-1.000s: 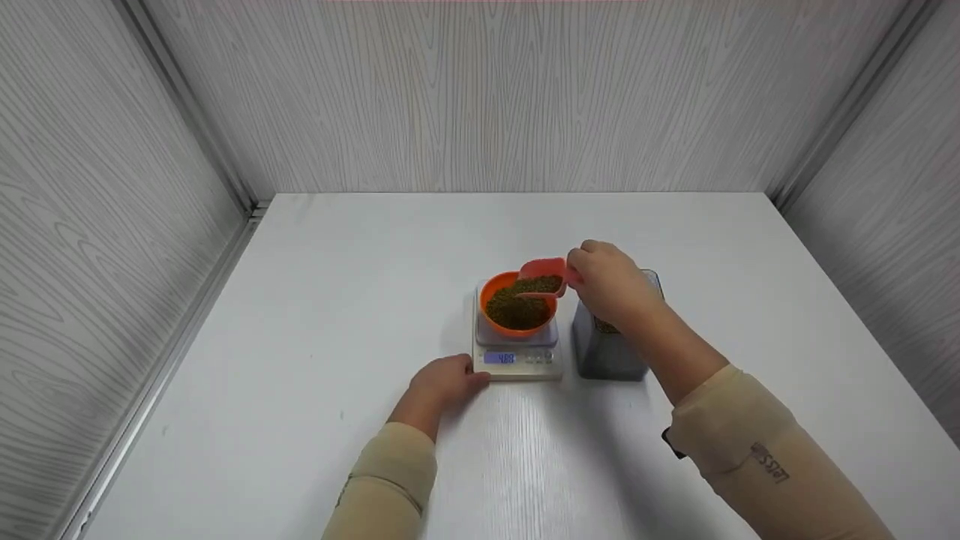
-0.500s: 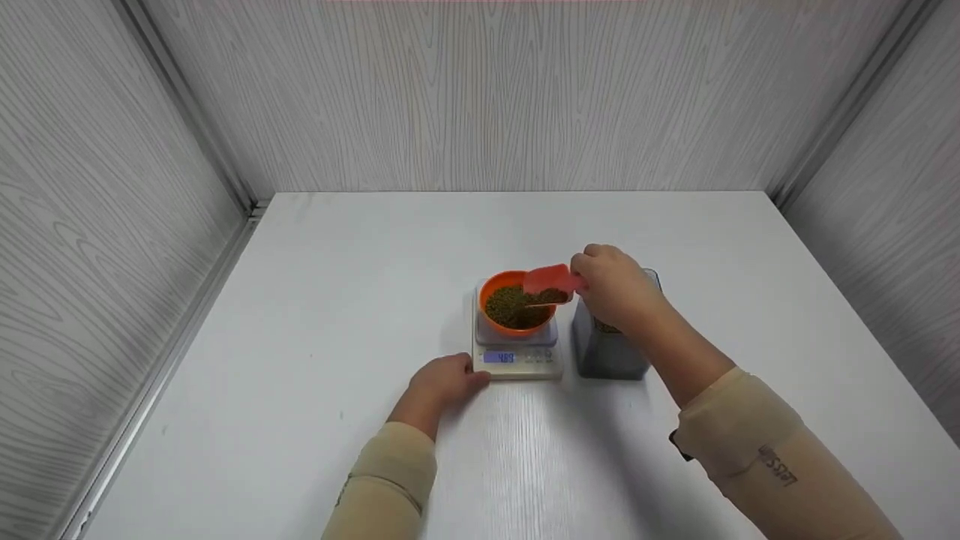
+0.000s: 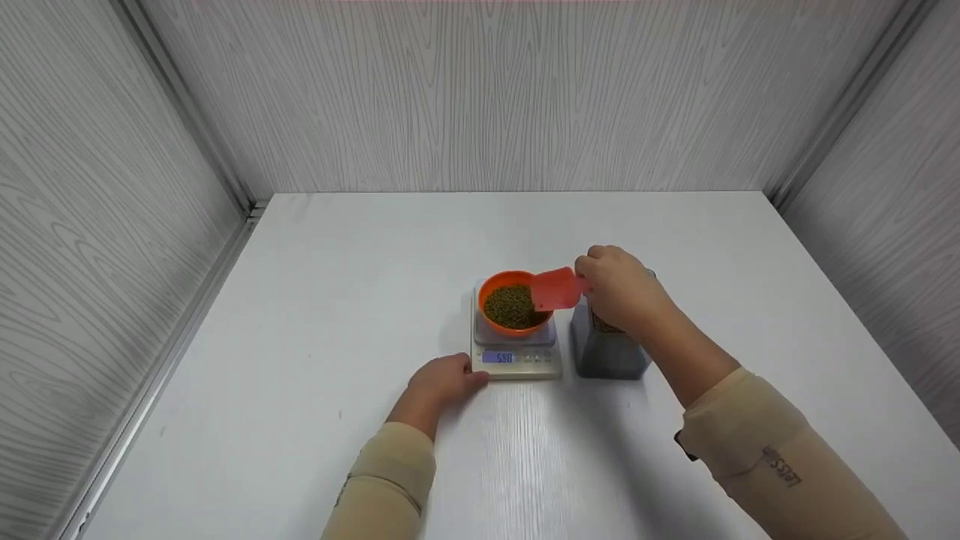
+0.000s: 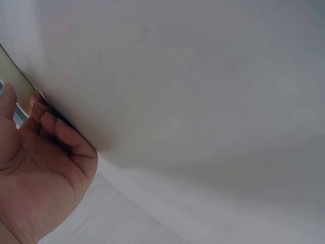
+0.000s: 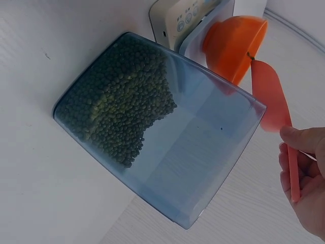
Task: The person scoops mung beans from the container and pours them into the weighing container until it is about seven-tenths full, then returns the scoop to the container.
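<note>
An orange bowl [image 3: 501,286] [image 5: 232,44] of small green beans sits on a white kitchen scale [image 3: 516,360] [image 5: 179,17] with a lit display. My right hand [image 3: 619,289] [image 5: 304,168] pinches the handle of a red scoop [image 3: 556,289] [image 5: 270,99], which is tipped on its side over the bowl's right rim. Beneath that hand stands a clear blue-grey container [image 3: 606,351] [image 5: 152,127] partly filled with the same green beans. My left hand [image 3: 444,381] [image 4: 35,168] rests on the table, its fingers loosely curled against the scale's front left corner.
The white table [image 3: 315,300] is enclosed by grey wood-grain walls at the back and both sides. A metal rail [image 3: 172,352] runs along the left edge. Bare tabletop surrounds the scale and container.
The scoop has tipped from level to its side over the bowl, and its beans have gone into the bowl. The scale reading has risen. The left hand stays put.
</note>
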A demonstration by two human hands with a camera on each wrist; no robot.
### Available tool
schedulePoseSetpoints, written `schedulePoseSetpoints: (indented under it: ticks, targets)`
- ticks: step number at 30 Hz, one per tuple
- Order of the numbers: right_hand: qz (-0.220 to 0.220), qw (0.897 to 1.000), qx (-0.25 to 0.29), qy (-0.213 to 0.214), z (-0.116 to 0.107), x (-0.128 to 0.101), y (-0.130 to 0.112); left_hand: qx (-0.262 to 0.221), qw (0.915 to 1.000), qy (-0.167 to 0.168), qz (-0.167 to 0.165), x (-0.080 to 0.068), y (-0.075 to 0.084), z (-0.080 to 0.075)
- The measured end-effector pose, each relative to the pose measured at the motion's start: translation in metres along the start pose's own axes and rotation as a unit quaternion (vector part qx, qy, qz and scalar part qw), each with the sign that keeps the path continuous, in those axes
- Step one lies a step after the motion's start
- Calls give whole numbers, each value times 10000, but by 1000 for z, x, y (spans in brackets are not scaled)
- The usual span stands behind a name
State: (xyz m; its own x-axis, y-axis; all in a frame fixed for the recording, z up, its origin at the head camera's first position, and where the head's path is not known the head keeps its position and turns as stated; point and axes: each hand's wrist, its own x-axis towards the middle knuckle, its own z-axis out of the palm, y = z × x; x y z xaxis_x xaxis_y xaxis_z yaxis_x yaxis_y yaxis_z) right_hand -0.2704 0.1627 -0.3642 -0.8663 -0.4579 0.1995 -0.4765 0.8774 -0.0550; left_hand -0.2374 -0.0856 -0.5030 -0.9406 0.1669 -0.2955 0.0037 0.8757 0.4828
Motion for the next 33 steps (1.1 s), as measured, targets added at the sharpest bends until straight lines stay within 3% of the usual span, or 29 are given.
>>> schedulePoseSetpoints:
  ticks: [7,15,19,26,33]
  targets:
    - [-114,9999,-39,53,-4,-2,2,-36,10000,54,5,0,0,1]
    - [373,9986,352,95,-23,-8,20,-51,10000,10,-52,-1,1,0]
    - [385,9986,359,74,-38,-14,33,-62,10000,16,-37,-2,1,-1]
    - [435,9981,408,-161,-55,-25,53,-46,10000,65,15,-3,0,-1]
    - [650,9940,158,-869,-52,-29,59,-69,10000,60,36,-2,1,-1]
